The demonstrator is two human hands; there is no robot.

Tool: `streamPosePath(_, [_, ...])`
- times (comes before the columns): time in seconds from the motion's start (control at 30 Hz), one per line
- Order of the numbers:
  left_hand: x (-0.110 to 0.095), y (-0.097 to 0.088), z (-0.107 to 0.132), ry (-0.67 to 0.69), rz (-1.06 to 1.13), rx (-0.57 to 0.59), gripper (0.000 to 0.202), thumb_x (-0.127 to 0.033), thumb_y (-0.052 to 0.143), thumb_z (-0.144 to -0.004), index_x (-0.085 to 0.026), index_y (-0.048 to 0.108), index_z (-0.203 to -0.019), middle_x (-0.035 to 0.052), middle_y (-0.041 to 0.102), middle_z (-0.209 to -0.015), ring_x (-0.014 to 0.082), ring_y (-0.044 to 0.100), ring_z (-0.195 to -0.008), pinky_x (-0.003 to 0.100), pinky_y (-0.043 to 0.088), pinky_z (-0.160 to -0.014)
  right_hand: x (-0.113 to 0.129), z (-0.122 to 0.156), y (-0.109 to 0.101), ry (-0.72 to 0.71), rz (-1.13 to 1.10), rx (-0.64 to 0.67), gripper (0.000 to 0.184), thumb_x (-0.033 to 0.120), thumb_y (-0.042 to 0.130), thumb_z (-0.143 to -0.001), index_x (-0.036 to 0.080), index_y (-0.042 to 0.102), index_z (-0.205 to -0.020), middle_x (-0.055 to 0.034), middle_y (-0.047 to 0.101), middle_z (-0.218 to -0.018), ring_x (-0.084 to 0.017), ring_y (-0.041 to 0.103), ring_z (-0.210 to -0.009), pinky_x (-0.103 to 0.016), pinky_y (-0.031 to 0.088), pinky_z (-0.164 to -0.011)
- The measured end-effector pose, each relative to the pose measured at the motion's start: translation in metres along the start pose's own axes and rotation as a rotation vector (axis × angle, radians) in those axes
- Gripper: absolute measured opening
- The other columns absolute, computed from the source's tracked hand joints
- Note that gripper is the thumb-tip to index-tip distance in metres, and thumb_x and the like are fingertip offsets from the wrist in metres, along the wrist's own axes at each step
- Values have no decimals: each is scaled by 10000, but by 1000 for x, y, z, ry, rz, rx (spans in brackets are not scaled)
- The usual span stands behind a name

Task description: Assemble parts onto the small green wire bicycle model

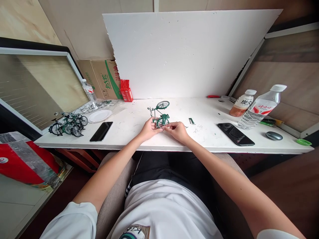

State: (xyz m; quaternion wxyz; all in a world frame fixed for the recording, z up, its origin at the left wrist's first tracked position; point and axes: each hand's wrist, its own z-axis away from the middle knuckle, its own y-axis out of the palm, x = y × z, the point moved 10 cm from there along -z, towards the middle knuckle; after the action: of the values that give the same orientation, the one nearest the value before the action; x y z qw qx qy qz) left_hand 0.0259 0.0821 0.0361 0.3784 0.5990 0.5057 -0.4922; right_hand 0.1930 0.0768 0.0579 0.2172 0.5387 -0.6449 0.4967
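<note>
A small green model bicycle (160, 114) stands tipped up on the white table (139, 136), one wheel raised toward the back. My left hand (149, 129) grips its lower wheel and frame from the left, fingers closed. From the right, my right hand (177, 130) pinches at the same lower part of the bicycle with fingertips pressed together. A small green part (191, 121) lies on the table just right of my hands.
Several finished green model bicycles (68, 124) stand at the table's left end, beside a white plate (99, 116) and a black phone (101, 131). At the right lie a second phone (235, 133), two bottles (260, 108), a mouse (273, 135). A white foam board (184, 53) stands behind.
</note>
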Motion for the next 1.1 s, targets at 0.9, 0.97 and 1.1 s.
streamPosePath(0.9, [-2, -3, -6, -17, 80, -38, 648, -339, 988, -706, -181, 558, -1166, 97, 777, -1053, 177, 742, -866, 260, 567, -681, 8, -2, 5, -37, 67, 27, 401, 595, 733, -890, 202, 802, -854, 16, 547, -595, -130, 404, -564, -292, 320, -554])
streamPosePath(0.97, [-2, -5, -5, -24, 91, -58, 684, -322, 1005, -678, -180, 554, -1172, 99, 779, -1055, 177, 741, -863, 268, 569, -701, 8, -1, 6, -43, 60, 37, 368, 567, 738, -890, 205, 798, -910, 29, 537, -593, -132, 409, -563, -293, 341, -565])
streamPosePath(1.1, [2, -8, -4, -66, 113, -76, 762, -312, 1027, -639, -177, 544, -1213, 121, 787, -1088, 204, 764, -885, 315, 595, -765, 11, 0, 5, -71, 37, 25, 333, 532, 719, -915, 211, 762, -994, 25, 563, -637, -146, 456, -588, -298, 391, -600])
